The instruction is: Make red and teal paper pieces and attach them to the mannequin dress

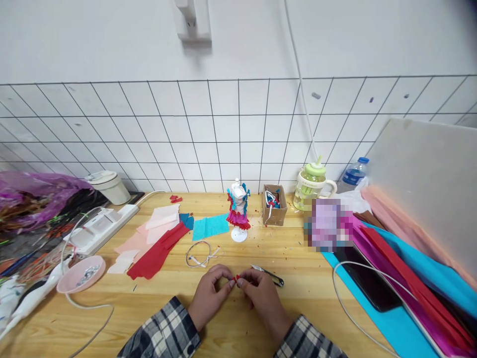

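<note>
Just in front of me, my left hand point(212, 294) and my right hand point(264, 298) meet with thumbs and fingertips pinched on a small red piece of paper point(236, 278). Its exact shape is mostly hidden by the fingers. Beside my right hand lies a slim tool with a silver tip and black handle point(276, 278), partly covered. Beyond the hands, a small white dress form point(239, 189) stands upright on a round base, dressed in red, magenta and blue ruffles. A thin hoop with a white ribbon point(198, 254) lies left of it.
To the left lie red crepe paper point(158, 251), pale pink sheets, a turquoise strip point(210, 227), a pink dish point(81, 275) and a power strip point(104, 229). A cardboard box point(275, 214), green-lidded jug point(313, 184), phone point(368, 278) and coloured sheets are toward the right.
</note>
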